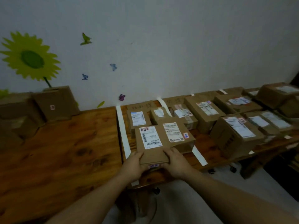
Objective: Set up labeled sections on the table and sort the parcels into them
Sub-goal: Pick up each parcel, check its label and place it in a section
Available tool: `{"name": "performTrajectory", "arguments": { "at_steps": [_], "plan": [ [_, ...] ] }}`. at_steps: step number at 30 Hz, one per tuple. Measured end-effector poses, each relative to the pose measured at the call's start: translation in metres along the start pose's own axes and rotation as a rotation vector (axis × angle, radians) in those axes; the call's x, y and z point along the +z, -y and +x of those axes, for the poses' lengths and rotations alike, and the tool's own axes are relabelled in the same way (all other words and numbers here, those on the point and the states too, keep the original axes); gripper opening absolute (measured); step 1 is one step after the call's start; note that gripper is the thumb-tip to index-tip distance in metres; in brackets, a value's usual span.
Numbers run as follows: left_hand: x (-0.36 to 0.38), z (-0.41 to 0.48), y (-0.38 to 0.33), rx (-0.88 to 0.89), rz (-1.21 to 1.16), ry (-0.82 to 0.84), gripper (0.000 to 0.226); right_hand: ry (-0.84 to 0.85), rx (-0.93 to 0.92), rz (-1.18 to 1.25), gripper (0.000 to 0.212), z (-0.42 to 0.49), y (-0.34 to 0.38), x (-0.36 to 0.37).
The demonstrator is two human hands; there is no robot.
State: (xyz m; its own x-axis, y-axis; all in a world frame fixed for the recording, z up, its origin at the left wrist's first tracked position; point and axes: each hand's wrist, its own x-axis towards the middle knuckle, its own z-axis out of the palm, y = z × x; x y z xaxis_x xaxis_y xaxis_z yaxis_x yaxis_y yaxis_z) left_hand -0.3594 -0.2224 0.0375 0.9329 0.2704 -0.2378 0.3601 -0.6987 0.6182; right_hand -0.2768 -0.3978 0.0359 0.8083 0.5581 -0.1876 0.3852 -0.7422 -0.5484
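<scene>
Big wooden table (64,151) has a row of brown parcels (237,135) running off to the right. The flat parcel (152,143) is at the near edge between the white tape strips (123,135), with the left hand (135,164) and right hand (176,164) both gripping its near corners. Another parcel (174,131) crowds its right side, and the scribble on the far cardboard sign (140,106) is too blurry to read.

A yellow-green sunflower sticker (30,59) and small butterfly stickers (113,67) sit on the pale wall (178,46); grey floor (186,201) lies below
</scene>
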Motion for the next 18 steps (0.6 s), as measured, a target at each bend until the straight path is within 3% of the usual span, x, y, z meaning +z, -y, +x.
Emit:
{"name": "performTrajectory", "arguments": {
  "at_steps": [9,14,18],
  "plan": [
    [0.027,0.031,0.025,-0.038,0.143,0.054,0.068,0.027,-0.03,-0.388,0.059,0.037,-0.019,0.03],
    [-0.008,0.041,0.029,-0.09,0.192,0.049,0.072,0.047,-0.048,-0.387,0.073,0.051,0.015,0.009],
    [-0.072,0.03,0.051,-0.168,0.197,-0.023,0.071,0.013,-0.133,-0.327,0.066,0.069,0.078,-0.007]
  ]
}}
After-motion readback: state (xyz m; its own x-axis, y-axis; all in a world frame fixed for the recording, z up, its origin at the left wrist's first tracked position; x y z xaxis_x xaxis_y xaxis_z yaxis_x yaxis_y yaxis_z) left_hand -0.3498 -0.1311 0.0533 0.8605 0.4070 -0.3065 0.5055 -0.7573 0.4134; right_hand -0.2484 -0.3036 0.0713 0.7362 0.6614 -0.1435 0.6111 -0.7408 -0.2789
